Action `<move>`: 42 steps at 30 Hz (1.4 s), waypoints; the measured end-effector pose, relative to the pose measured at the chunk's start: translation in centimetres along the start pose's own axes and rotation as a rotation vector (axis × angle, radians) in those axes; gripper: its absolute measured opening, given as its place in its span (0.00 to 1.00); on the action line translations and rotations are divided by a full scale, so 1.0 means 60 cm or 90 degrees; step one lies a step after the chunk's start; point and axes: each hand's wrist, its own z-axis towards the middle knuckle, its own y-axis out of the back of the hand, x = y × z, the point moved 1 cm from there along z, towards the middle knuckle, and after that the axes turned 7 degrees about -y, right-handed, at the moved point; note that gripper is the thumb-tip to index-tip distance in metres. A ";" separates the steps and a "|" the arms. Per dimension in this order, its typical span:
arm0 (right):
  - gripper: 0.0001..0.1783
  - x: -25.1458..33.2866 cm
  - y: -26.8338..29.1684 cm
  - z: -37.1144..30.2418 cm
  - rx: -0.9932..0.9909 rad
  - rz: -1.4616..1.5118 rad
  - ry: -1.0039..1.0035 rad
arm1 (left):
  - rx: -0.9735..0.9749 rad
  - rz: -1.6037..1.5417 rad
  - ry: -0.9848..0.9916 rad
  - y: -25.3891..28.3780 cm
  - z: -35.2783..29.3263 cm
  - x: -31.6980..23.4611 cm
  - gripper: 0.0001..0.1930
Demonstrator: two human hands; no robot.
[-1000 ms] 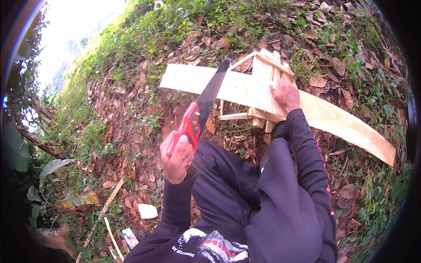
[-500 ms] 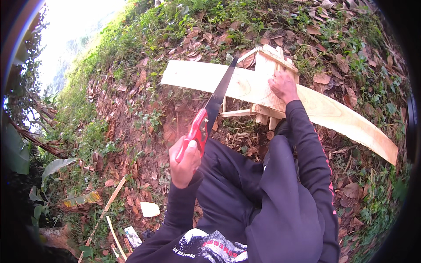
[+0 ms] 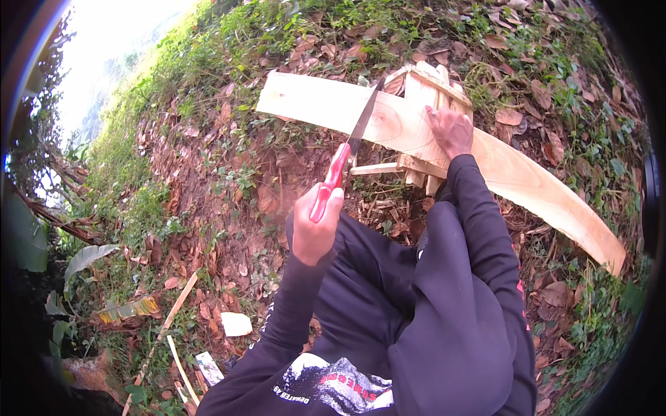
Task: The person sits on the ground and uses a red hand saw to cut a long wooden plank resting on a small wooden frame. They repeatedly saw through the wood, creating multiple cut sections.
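My left hand (image 3: 316, 220) is wrapped around the red handle of a handsaw (image 3: 338, 170). The dark blade points away from me and lies across the long pale wooden board (image 3: 316, 100), left of the stool-like wooden frame. Pressing down on the board over that frame, my right hand (image 3: 452, 132) has its fingers curled and its thumb toward the left. The rough wooden frame (image 3: 423, 91), made of slats, holds the board up off the ground. From there the board runs to the lower right, bending in the picture.
Leaf-strewn, grassy ground (image 3: 229, 159) slopes around me. Thin wood strips (image 3: 166, 322) and a pale offcut (image 3: 236, 324) lie at the lower left, near a banana leaf (image 3: 128, 310). My bent legs (image 3: 444, 298) are close below the frame.
My left hand has moved up and right, pushing the saw forward over the board. The board's left end has shifted up in the picture and its right end slightly down. My right hand stays on it.
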 end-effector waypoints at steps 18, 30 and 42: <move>0.20 -0.019 -0.011 0.000 0.067 0.046 0.011 | -0.066 0.033 0.138 0.085 -0.153 -0.116 0.11; 0.17 -0.023 0.001 -0.018 0.062 0.036 0.105 | 0.003 0.191 -0.014 0.109 -0.189 -0.116 0.17; 0.51 -0.006 0.075 0.063 0.328 0.019 0.066 | -0.127 -0.147 -0.029 0.148 -0.197 -0.082 0.20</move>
